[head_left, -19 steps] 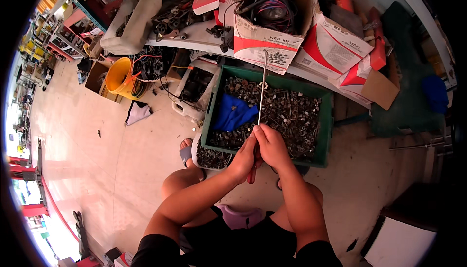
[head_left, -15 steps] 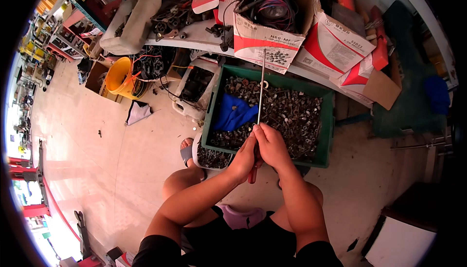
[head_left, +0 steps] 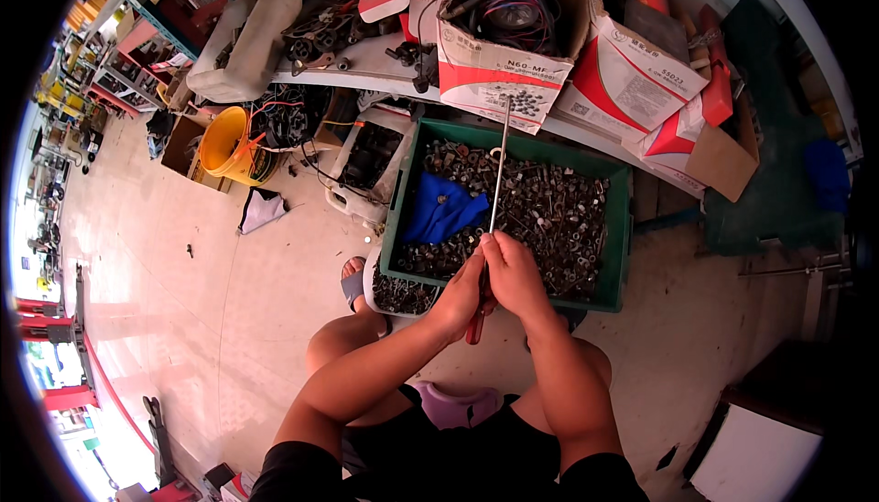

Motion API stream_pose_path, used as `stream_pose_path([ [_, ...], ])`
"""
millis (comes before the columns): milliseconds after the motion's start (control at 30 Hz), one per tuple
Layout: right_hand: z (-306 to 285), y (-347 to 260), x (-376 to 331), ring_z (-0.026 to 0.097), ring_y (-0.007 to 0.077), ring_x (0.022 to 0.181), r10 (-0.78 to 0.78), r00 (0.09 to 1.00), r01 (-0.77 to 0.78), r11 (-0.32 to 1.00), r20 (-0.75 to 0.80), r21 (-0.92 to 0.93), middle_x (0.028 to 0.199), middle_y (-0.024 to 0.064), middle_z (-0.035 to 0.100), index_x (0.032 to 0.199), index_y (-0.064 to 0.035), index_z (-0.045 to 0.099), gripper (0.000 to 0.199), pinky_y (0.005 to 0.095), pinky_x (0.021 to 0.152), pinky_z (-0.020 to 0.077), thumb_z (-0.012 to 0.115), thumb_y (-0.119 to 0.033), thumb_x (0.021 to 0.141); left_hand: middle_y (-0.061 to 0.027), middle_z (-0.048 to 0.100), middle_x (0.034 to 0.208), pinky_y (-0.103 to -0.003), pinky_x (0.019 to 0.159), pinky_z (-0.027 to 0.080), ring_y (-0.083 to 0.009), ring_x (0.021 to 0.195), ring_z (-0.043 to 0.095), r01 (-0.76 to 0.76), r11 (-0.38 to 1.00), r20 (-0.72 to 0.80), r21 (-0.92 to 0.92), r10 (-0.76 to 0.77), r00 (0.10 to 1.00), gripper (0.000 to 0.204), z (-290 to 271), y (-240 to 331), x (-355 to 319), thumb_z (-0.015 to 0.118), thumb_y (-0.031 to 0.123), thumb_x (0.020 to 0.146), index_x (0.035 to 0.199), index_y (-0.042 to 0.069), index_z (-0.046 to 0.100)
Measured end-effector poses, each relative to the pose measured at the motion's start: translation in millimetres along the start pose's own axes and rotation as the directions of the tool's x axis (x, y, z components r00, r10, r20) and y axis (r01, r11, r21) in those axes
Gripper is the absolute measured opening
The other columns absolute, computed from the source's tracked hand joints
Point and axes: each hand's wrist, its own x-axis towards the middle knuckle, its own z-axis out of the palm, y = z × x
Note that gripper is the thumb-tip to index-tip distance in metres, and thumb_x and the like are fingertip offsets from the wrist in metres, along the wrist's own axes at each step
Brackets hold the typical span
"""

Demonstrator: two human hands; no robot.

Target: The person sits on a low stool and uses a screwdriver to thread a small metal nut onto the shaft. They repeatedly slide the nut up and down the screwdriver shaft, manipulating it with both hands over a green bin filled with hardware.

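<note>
My left hand (head_left: 461,298) and my right hand (head_left: 515,275) are both closed around a long tool that looks like a screwdriver (head_left: 500,182). Its red handle pokes out below my fingers, and much of it is covered by them. The thin metal shaft points away from me, over a green crate (head_left: 625,259). Loose bolts, nuts and washers (head_left: 549,218) fill the crate, with a blue cloth (head_left: 444,209) lying on them at the left. From this angle the shaft's tip overlaps a cardboard box; whether it touches anything I cannot tell.
Behind the crate runs a shelf (head_left: 375,81) bearing a box of cables (head_left: 505,72), more boxes (head_left: 641,72) and metal parts. A white tub (head_left: 403,299) of small hardware is partly under the crate. To the left stand a plastic jug (head_left: 366,163) and a yellow bucket (head_left: 224,145).
The shaft's tip has swung slightly to the right. Both hands keep their hold on the screwdriver, in nearly the same place.
</note>
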Motion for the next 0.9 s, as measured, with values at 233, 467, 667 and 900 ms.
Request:
stream_pose_path([
  [233,-2,1,2,0.062,0.0261,0.061,-0.03,0.999,0.03,0.999,-0.012,-0.036,0.071,0.0151,0.062,0.091,0.0009,0.059,0.034,0.0383,0.059,0.0484,0.047,-0.028,0.105,-0.0025,0.049,0.069,-0.031,0.053,0.038,-0.0159,0.056,0.045,-0.004,1.0,0.009,0.012,0.004,1.0,0.043,1,1,2,0.033,0.045,0.108,0.092,0.01,0.054],
  [467,2,5,2,0.062,0.023,0.059,-0.039,0.999,0.039,0.999,0.02,0.0,0.069,0.0141,0.062,0.09,0.0009,0.059,0.034,0.0372,0.057,0.048,0.048,-0.028,0.105,-0.0025,0.048,0.069,-0.031,0.054,0.037,-0.0154,0.058,0.043,-0.001,1.0,0.003,0.0,0.001,1.0,0.045,-3,-1,-2,0.031,0.045,0.109,0.094,0.009,0.054],
  [667,2,-3,4,0.063,0.0358,0.07,0.007,0.999,-0.008,1.0,0.032,0.015,0.077,0.0194,0.064,0.091,0.0009,0.059,0.034,0.043,0.062,0.0487,0.048,-0.028,0.104,-0.0016,0.049,0.071,-0.03,0.054,0.037,-0.014,0.059,0.043,0.001,1.0,-0.011,-0.013,-0.001,1.0,0.041,-4,2,0,0.033,0.044,0.109,0.097,0.011,0.054],
  [900,3,-3,5,0.059,0.0176,0.058,-0.005,1.0,0.004,0.996,0.015,0.085,0.068,0.0088,0.061,0.088,0.0001,0.06,0.034,0.0341,0.056,0.0463,0.051,-0.029,0.104,-0.0017,0.049,0.073,-0.029,0.054,0.038,-0.0141,0.06,0.045,0.013,0.999,0.038,-0.031,-0.012,0.999,0.039,-8,5,-1,0.034,0.043,0.109,0.097,0.011,0.053],
])
